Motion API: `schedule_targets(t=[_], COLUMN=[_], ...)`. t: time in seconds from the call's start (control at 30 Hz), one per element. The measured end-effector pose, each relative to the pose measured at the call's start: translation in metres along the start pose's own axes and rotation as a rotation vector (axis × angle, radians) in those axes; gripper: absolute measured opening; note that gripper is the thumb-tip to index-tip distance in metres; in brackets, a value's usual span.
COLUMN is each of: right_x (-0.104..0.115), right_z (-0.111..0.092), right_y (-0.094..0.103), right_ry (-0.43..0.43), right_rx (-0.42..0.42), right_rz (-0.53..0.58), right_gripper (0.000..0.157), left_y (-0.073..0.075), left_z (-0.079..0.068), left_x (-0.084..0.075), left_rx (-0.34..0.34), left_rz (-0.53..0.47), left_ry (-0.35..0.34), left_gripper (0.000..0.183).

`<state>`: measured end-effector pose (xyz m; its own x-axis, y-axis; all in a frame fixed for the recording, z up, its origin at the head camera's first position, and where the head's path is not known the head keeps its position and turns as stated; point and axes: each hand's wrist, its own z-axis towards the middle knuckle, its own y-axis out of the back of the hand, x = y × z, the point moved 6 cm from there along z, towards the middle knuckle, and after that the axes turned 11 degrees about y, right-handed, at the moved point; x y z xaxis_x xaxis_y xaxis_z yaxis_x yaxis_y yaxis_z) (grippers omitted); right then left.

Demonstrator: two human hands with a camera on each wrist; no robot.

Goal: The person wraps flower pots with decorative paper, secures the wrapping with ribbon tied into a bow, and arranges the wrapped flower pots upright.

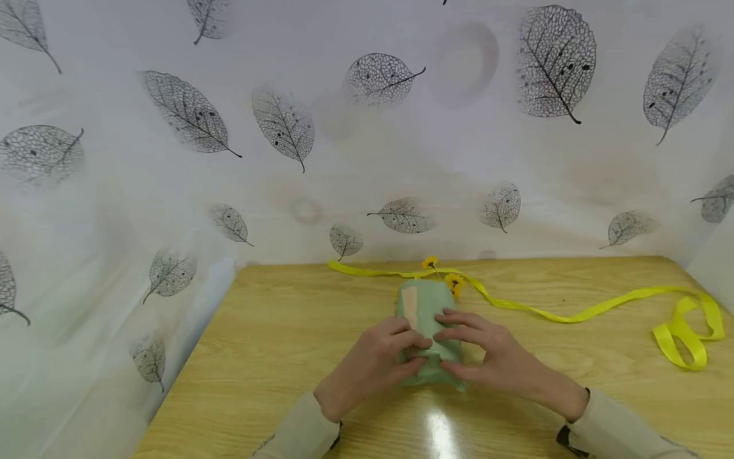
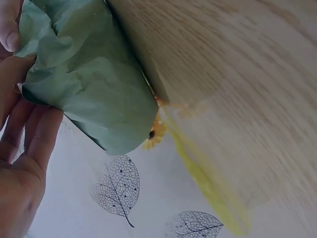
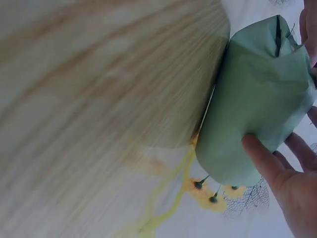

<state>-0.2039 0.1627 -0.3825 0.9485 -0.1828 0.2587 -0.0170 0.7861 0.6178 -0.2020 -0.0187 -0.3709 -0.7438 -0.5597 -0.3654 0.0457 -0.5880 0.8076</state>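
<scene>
Green parcel (image 1: 427,315) lay on the worktop (image 1: 258,357), between the fingers of both hands and touched by each. Its paper was wrapped all round, hiding whatever was inside; at the end nearest the fingers the paper was creased and folded in, a narrow dark gap showing between the folds. Just beyond the left fingertips, a beige strip (image 1: 410,306) ran along its top.

The left hand (image 1: 375,357) came in from the near left, its fingers bent and clamped with the thumb on the folded paper. The right hand (image 1: 496,354) reached in from the opposite side, fingers spread apart, only lightly bent, their tips resting on the parcel's top and side, the thumb near the folded end. Both wrists left pale sleeves (image 1: 301,430).

Past the fingers, at the parcel's far end, stood orange flowers (image 1: 454,283), and a yellow ribbon (image 1: 573,317) passed behind, trailing into a loop well to the right of the right fingers.
</scene>
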Motion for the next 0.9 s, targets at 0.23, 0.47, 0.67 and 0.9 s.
schedule_targets(t=[0.23,0.47,0.67,0.9], right_x=[0.008,0.008,0.012,0.014], right_z=[0.005,0.007,0.012,0.011], right_y=[-0.004,-0.006,-0.006,-0.007], right_ry=[0.023,-0.012,0.014,0.017], right_rx=[-0.028,-0.046,-0.045,-0.046], right_rz=[-0.128,-0.164,-0.174,-0.203], right_gripper=[0.026,0.027,0.021,0.021], left_y=[0.001,0.002,0.003,0.003], left_z=[0.002,0.003,0.0,0.0], left_x=[0.0,0.002,0.007,0.006], left_rx=[0.0,0.028,0.02,0.008], left_rz=[-0.019,-0.125,-0.201,-0.187], left_ry=[0.005,0.037,0.056,0.035], left_gripper=[0.018,0.018,0.015,0.013])
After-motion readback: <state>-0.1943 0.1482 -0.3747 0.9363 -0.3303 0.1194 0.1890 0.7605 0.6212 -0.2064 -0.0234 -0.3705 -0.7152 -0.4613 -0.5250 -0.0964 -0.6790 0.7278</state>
